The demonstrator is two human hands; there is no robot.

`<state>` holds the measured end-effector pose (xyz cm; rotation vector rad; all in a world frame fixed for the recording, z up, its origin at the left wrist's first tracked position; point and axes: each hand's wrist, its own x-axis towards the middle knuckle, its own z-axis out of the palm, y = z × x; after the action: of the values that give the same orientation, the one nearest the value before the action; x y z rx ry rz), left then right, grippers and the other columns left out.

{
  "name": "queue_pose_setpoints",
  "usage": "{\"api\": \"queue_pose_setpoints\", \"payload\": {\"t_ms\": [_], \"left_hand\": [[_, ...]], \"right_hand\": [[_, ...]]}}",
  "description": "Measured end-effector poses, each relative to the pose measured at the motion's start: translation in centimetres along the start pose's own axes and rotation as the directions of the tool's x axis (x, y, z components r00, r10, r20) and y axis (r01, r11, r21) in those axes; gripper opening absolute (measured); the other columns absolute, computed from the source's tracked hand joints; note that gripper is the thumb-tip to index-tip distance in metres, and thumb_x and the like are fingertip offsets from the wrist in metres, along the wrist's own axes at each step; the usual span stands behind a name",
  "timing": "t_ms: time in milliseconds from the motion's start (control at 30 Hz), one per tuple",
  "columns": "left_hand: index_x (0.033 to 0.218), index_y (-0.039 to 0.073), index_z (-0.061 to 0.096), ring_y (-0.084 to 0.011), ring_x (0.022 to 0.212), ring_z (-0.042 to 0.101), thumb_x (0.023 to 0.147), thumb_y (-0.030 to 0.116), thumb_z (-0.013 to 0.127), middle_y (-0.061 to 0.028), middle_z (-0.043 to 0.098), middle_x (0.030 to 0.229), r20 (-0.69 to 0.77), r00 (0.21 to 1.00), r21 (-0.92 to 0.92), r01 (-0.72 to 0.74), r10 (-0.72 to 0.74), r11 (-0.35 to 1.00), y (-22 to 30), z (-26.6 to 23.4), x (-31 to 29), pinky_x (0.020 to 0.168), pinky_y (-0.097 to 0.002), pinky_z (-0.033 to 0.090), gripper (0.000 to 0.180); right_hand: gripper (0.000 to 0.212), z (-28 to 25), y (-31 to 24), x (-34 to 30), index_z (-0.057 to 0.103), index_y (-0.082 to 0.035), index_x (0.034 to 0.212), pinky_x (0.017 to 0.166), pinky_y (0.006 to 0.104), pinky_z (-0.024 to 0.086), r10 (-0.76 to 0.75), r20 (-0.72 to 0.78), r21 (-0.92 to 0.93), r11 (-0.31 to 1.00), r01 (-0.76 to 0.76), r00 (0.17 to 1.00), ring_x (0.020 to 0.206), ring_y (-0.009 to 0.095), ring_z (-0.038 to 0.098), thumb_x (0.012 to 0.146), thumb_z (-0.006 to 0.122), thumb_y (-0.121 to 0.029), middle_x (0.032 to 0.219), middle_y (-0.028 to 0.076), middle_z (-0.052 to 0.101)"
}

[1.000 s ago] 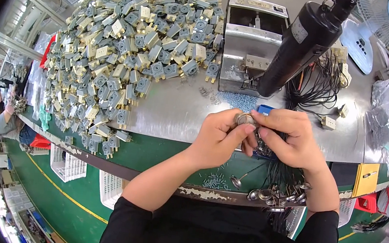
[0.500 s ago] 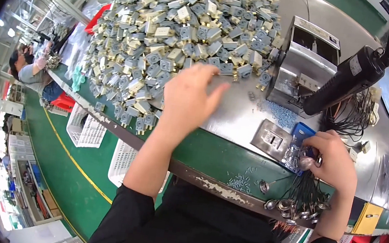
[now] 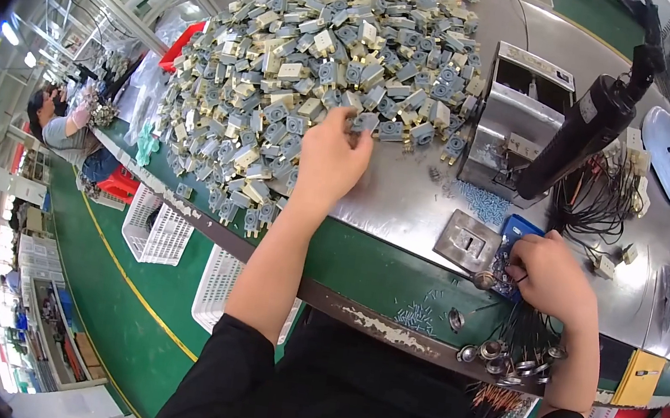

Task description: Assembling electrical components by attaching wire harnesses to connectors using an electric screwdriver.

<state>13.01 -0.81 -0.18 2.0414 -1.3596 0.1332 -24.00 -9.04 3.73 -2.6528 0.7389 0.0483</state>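
Note:
My left hand (image 3: pixel 330 158) is at the near edge of a large heap of grey and cream plastic housings (image 3: pixel 289 72). Its thumb and fingers close on one grey housing (image 3: pixel 364 121). Over a small blue tray (image 3: pixel 519 227) with small metal screws in it, my right hand (image 3: pixel 553 276) pinches a thin black cable. A round, shiny metal piece (image 3: pixel 484 279) sticks out to the left of its fingertips, seemingly on that cable. Below the hand hangs a bundle of similar cables with round metal ends (image 3: pixel 492 351), at the bench's front edge.
Beside the tray lies a flat metal fixture plate (image 3: pixel 466 241). Blue screws (image 3: pixel 482 200) are spread before a metal machine box (image 3: pixel 524 120), and silver screws (image 3: pixel 416 314) lie on the green mat. A black cylindrical tool (image 3: pixel 578 140) leans over the bench. White baskets (image 3: pixel 156 228) stand below.
My left hand has gone from spread to closed on a grey housing. My right hand has shifted slightly left and down, bringing the round metal piece out left of the tray.

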Motion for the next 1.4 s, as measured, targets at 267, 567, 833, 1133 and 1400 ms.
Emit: {"api": "queue_pose_setpoints", "payload": {"t_ms": [267, 567, 833, 1133, 1400], "left_hand": [[0.147, -0.007, 0.044, -0.029, 0.091, 0.077, 0.103, 0.014, 0.055, -0.0217, 0.07, 0.118, 0.516, 0.837, -0.689, 0.533, 0.183, -0.491, 2.8, -3.6, -4.7, 0.073, -0.0327, 0.065, 0.05], [0.136, -0.003, 0.062, -0.0219, 0.097, 0.073, 0.09, -0.004, 0.074, -0.0151, 0.068, 0.121, 0.433, 0.879, -0.827, 0.3, 0.2, 0.475, 8.1, -5.2, -6.3, 0.08, -0.0294, 0.061, 0.047], [0.128, 0.001, 0.07, -0.0209, 0.098, 0.071, 0.074, -0.008, 0.086, -0.0109, 0.072, 0.11, 0.186, 0.906, -0.677, -0.163, 0.381, 0.717, 9.5, -4.6, -5.5, 0.08, -0.03, 0.058, 0.057], [0.114, 0.003, 0.074, -0.0189, 0.075, 0.067, 0.076, 0.0, 0.087, -0.0096, 0.072, 0.1, 0.456, 0.736, -0.576, -0.185, 0.501, 0.796, 10.0, -0.7, -4.2, 0.066, -0.031, 0.053, 0.04], [0.112, 0.009, 0.081, -0.0183, 0.073, 0.067, 0.077, 0.004, 0.087, -0.0067, 0.073, 0.103, 0.603, 0.62, -0.639, -0.001, 0.502, 0.77, 9.2, 1.9, -3.3, 0.063, -0.0301, 0.053, 0.036]], "right_hand": [[0.013, -0.5, -0.4, 0.0, 0.069, -0.001, 0.083, 0.086, 0.0441, 0.046, -0.005, -0.001, -0.013, 1.0, 0.005, 1.0, 0.086, 0.037, 0.065, 0.075, 0.076, -0.008, 0.086, 0.017, 0.069], [0.013, -0.5, -0.5, 0.0, 0.057, 0.0, 0.09, 0.083, 0.0485, 0.046, 0.02, -0.051, 0.009, 1.0, -0.019, 0.999, 0.086, 0.043, 0.062, 0.085, 0.069, -0.003, 0.089, 0.019, 0.065], [0.014, -1.4, -0.3, -0.1, 0.055, 0.002, 0.097, 0.074, 0.0486, 0.049, 0.101, -0.253, 0.3, 0.954, -0.021, 0.962, 0.085, 0.046, 0.062, 0.094, 0.068, -0.003, 0.086, 0.022, 0.064], [0.018, -2.9, -0.1, 0.1, 0.053, 0.002, 0.086, 0.067, 0.043, 0.052, 0.032, -0.352, 0.313, 0.946, 0.085, 0.936, 0.076, 0.039, 0.064, 0.074, 0.067, 0.006, 0.081, 0.017, 0.063], [0.02, -2.4, 0.0, 0.6, 0.064, -0.001, 0.091, 0.064, 0.0416, 0.049, -0.033, -0.401, 0.309, 0.936, 0.169, 0.915, 0.073, 0.035, 0.063, 0.073, 0.07, 0.007, 0.079, 0.013, 0.061]]}}
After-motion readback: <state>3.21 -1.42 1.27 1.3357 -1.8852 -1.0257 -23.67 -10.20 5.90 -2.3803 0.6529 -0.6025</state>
